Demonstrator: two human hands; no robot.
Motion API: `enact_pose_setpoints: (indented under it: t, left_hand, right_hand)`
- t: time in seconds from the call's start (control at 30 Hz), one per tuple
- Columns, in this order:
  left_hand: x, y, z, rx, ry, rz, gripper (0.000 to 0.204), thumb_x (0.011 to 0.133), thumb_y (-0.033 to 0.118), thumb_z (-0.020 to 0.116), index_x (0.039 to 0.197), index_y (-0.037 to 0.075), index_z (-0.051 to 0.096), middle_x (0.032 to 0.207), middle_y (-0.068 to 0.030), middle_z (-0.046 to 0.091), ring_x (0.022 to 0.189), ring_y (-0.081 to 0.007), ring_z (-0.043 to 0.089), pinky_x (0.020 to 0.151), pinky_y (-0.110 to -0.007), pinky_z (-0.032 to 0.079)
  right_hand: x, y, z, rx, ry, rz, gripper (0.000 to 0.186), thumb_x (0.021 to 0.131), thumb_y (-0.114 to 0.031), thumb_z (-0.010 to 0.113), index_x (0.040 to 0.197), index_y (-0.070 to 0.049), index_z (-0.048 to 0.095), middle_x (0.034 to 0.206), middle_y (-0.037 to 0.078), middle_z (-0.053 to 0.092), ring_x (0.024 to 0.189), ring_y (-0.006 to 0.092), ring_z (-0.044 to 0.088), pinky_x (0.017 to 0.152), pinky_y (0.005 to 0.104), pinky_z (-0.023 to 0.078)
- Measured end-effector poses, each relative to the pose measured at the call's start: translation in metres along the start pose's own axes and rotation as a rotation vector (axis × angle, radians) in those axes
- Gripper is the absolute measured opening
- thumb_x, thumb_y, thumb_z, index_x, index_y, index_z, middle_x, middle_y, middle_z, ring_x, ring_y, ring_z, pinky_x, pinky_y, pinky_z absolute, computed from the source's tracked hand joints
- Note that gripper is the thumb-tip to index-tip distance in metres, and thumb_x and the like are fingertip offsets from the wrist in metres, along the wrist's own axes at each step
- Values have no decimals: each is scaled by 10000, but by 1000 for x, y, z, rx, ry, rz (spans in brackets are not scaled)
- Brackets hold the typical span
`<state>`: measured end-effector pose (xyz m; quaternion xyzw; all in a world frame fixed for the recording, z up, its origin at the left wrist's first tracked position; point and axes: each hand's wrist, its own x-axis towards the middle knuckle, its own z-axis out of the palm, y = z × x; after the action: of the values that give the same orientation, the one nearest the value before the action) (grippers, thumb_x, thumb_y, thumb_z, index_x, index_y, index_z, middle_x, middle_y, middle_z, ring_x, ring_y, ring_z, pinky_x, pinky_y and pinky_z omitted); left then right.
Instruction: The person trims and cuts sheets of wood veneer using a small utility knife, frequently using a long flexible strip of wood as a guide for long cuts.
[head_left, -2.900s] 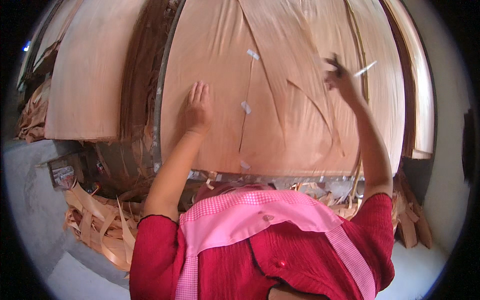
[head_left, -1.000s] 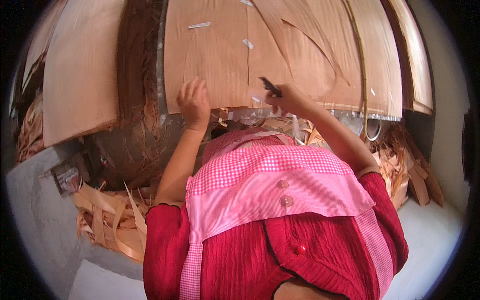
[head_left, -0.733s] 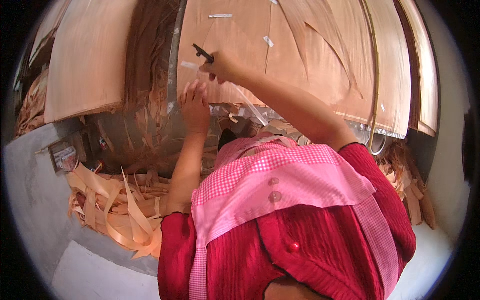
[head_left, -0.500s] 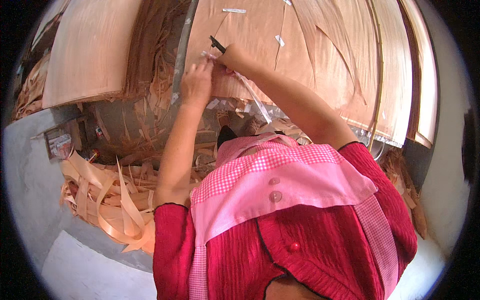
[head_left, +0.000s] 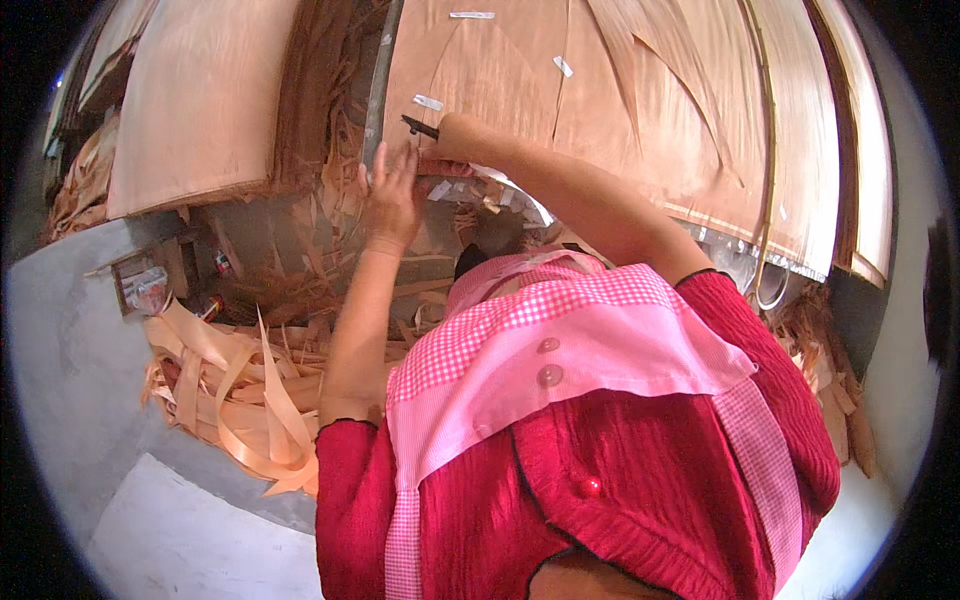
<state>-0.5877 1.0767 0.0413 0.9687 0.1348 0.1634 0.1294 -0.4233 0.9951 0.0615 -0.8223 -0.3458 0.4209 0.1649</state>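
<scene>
My left hand [head_left: 391, 198] is at the near left corner of a wood veneer sheet [head_left: 500, 95], fingers stretched out and a little apart, with nothing visible in them. Close beside it, my right hand [head_left: 452, 148] is closed round a slim black tool [head_left: 421, 127] whose end sticks out toward the left. The tool's exact kind cannot be made out, and most of the right fingers are hidden. A white tape strip [head_left: 522, 192] trails from below my right hand. Just beyond the tool, a short piece of white tape [head_left: 428, 102] lies flat on the veneer.
More tape pieces [head_left: 563, 66] dot the veneer, which has splits and a thin stick [head_left: 768, 150] across it. Another veneer stack [head_left: 195, 110] stands at left. Below lie curled veneer scraps [head_left: 255, 400] near a grey ledge [head_left: 75, 330] and a small wall recess [head_left: 145, 285].
Both hands have come down nearer to the veneer's near edge. The tape piece that was by my fingers now lies uncovered on the sheet. My left fingers have spread.
</scene>
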Motion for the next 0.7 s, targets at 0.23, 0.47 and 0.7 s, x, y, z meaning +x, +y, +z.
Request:
enact_pose_setpoints:
  t: [0.23, 0.47, 0.7]
  left_hand:
    - [-16, -6, 19, 131, -175, 2, 546, 851, 506, 339, 1301, 197, 360, 1361, 45, 320, 1289, -254, 209, 993, -581, 70]
    - [4, -2, 4, 214, -211, 79, 407, 847, 372, 456, 1196, 164, 489, 1302, 15, 401, 1250, -263, 281, 994, -567, 119]
    - [92, 46, 44, -210, -34, 337, 328, 801, 197, 520, 1104, 69, 527, 1183, -85, 493, 1150, -282, 395, 958, -423, 289]
  right_hand:
    - [-82, 69, -31, 269, -107, 6, 250, 772, -209, 576, 648, 6, 606, 543, 78, 566, 451, 142, 533, 420, 278, 416]
    - [-146, 133, -51, 280, -10, 268, 229, 771, -221, 583, 798, 2, 624, 569, 56, 553, 460, 146, 498, 432, 277, 424]
    - [-158, 139, -39, 434, 134, 43, 276, 758, -250, 603, 922, -28, 623, 628, 66, 578, 507, 154, 520, 492, 291, 425]
